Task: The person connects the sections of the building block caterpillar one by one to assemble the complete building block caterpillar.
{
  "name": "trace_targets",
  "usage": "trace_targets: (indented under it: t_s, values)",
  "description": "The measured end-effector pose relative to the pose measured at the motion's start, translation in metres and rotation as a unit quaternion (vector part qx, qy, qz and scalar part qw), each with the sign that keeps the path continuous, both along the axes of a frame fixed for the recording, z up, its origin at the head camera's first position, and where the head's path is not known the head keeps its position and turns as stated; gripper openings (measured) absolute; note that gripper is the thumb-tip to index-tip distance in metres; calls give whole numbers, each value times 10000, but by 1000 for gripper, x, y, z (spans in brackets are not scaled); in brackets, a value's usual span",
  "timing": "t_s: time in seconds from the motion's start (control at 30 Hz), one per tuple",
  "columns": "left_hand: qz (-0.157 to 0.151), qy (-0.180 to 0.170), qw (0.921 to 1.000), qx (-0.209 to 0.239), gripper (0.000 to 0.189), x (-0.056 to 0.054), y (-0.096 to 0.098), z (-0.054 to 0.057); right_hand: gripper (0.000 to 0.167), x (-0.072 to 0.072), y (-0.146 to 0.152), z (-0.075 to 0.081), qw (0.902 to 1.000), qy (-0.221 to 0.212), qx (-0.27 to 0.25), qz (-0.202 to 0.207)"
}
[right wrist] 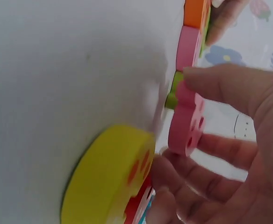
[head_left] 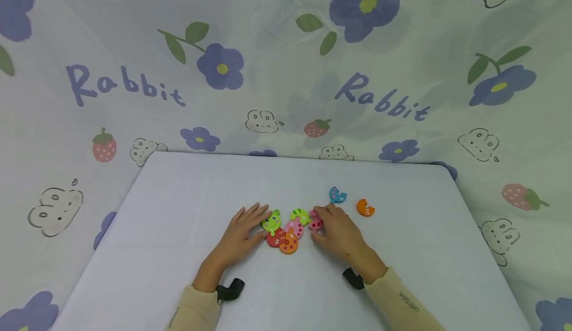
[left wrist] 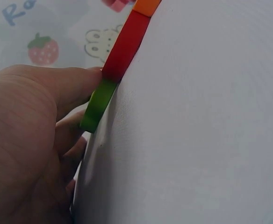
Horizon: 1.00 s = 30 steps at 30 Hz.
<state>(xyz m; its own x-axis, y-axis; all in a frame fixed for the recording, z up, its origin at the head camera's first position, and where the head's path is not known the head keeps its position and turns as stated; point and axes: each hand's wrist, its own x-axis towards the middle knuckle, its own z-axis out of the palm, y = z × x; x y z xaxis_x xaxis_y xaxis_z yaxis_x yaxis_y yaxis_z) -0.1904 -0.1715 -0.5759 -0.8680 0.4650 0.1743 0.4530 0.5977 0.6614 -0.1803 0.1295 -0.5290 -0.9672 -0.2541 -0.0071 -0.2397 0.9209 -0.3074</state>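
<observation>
Several wooden caterpillar puzzle pieces lie joined in a curve: a smiling green head piece (head_left: 271, 223), a red piece (head_left: 275, 238) marked 2, an orange piece (head_left: 288, 244), a pink piece (head_left: 294, 229) and a striped green piece (head_left: 300, 216). My left hand (head_left: 241, 234) rests beside the head piece, fairly straight fingers touching its edge and thumb against the red piece. Between thumb and fingers my right hand (head_left: 339, 234) pinches a separate pink piece (right wrist: 185, 126) with red dots, close to the striped green piece. Whether those two touch is unclear.
Below the right hand in its wrist view are a yellow piece (right wrist: 108, 177) and a red piece (right wrist: 137, 203). A blue piece (head_left: 337, 195) and an orange piece (head_left: 365, 208) lie farther back right. The white table (head_left: 178, 192) meets a printed cloth (head_left: 277, 83) behind.
</observation>
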Motion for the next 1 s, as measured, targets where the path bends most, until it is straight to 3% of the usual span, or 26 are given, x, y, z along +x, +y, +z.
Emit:
trace_targets:
  t_s: [0.4, 0.63, 1.0]
  values:
    - [46, -93, 9999, -27, 56, 1, 0, 1, 55, -2, 7, -3, 9978, -137, -351, 550]
    - [20, -43, 10000, -3, 56, 1, 1, 1, 51, -5, 9, -3, 9975, -193, -256, 635]
    - [11, -65, 10000, -56, 56, 0, 0, 1, 48, -11, 13, -7, 9951, 178, 202, 952]
